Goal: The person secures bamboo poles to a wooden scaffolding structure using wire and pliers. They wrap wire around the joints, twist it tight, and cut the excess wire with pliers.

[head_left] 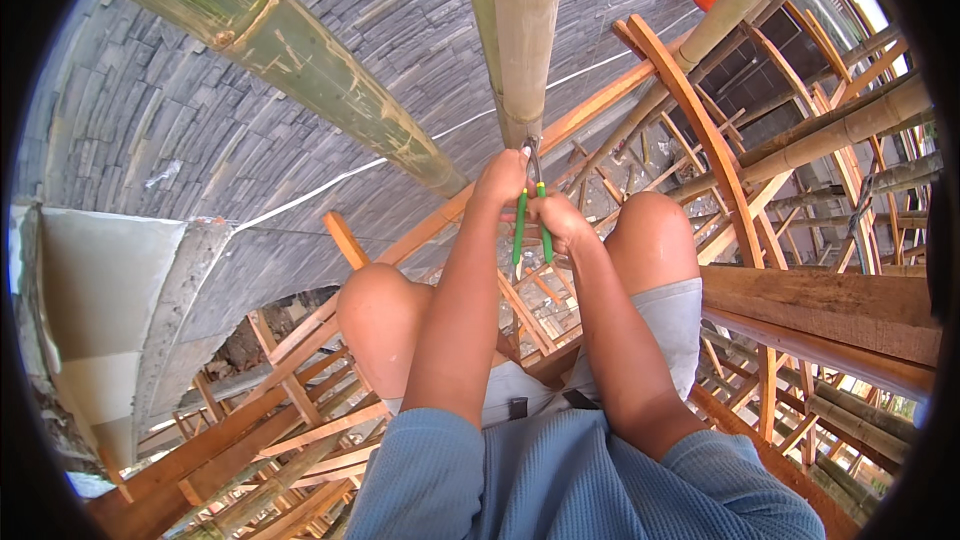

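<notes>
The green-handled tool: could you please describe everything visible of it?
The green-handled tool, seemingly pliers or nippers, has a dark, metal-looking head and two green handles with yellow bands near the head. The handles stand apart, ends toward the person; the head points away, near a pale bamboo pole. The right grip is around the handles; the left grip is beside the head, contact unclear. The tip is unclear too.

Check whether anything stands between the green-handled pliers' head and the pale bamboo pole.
Nothing visible does: the right hand holds the green-handled pliers, head at the lower visible part of the pale bamboo pole; the left hand is close beside.
</notes>
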Demonstrator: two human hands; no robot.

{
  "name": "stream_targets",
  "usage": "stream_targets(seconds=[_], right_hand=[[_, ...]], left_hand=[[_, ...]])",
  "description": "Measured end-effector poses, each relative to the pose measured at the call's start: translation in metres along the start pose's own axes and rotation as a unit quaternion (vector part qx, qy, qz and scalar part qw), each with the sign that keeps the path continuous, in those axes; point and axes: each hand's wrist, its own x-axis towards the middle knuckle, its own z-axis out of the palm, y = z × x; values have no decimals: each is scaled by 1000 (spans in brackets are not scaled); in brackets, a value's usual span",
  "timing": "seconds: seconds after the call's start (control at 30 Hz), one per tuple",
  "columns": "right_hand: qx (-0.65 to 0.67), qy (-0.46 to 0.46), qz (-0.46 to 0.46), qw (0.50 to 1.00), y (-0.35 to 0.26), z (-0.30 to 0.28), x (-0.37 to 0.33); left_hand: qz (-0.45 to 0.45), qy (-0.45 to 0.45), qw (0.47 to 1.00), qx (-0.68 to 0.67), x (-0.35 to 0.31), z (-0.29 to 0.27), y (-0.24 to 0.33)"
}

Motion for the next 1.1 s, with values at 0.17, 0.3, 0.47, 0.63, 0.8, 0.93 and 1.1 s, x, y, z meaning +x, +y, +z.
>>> stream_targets(seconds=[0.17, 0.3, 0.47, 0.63, 0.8, 0.93, 1.1], right_hand=[[-75, 38, 29, 996, -5, 15, -6], [-270, 79, 19, 960, -4, -8, 2], [-210, 146, 1, 967, -6, 15, -16], [259, -52, 42, 964, 29, 6, 3], [378, -202, 44, 902, 23, 2, -3], [182, -30, 59, 981, 22, 1, -7], [-550, 314, -94, 768, 36, 24, -47]], left_hand=[[12, 18, 999, -29, 10, 7, -28], [60, -50, 988, -135, 33, 25, -45], [10, -104, 949, -296, 25, 29, -45], [-30, -196, 847, -493, 33, -4, -31], [-8, -234, 791, -566, 40, 17, -10], [-30, -131, 853, -504, 45, 35, -17], [-42, -24, 856, -516, 38, 50, 0]])
